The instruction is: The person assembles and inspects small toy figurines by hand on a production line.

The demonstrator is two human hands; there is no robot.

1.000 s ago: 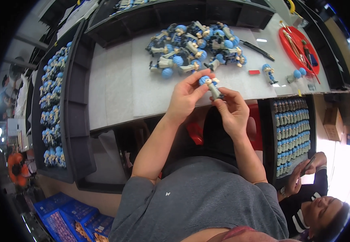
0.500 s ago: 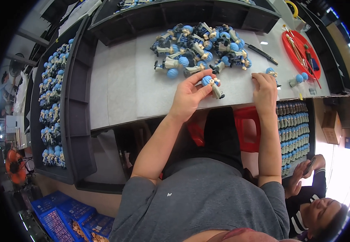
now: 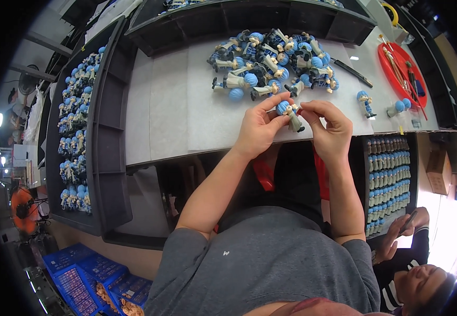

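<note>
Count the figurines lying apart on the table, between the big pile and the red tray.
2: one figurine nearer the pile, another figurine nearer the red tray. None looks hidden.

A pale grey table (image 3: 186, 116) carries the work. At its far middle lies a heap of small blue-haired figures (image 3: 270, 63), tumbled over one another. To the right of the heap lies a dark pen-like tool (image 3: 352, 72), and nearer the front edge one single figure (image 3: 365, 103) and another (image 3: 398, 108) stand apart. A round red tray (image 3: 397, 79) with slim tools sits at the right end.
</note>
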